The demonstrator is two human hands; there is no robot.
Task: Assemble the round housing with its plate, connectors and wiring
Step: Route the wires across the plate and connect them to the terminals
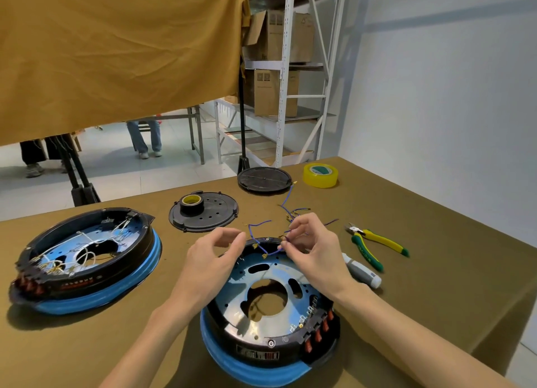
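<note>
Housing [270, 309], round with a blue band, sat flat at the near edge of the desk [436, 271], open side up, so the shiny plate [270, 274] inside was easy to reach. Its red switches faced the near right. The right hand [313, 248] pinched a blue wire [268, 252] over the far rim, likely to untangle it. The left hand's [212, 259] grip was loosely curled, holding nothing I could see.

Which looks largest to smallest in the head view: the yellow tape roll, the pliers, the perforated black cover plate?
1. Perforated black cover plate
2. Pliers
3. Yellow tape roll

The tape lies farther from the camera, so the last two places are unsure.
</note>
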